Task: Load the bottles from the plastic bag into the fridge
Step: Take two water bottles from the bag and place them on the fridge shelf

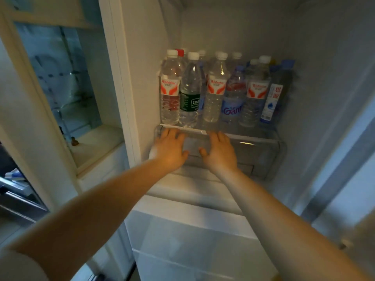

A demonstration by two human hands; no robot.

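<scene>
Clear bottles (pixel 215 92), Wahaha labels, hands (pixel 170 151) on drawer (pixel 261 157)

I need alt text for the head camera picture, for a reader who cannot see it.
Two bare hands, left hand and right hand, lie open on the front of a clear plastic fridge drawer. On the glass shelf above it stand rows of clear plastic water bottles, upright and close together.
</scene>
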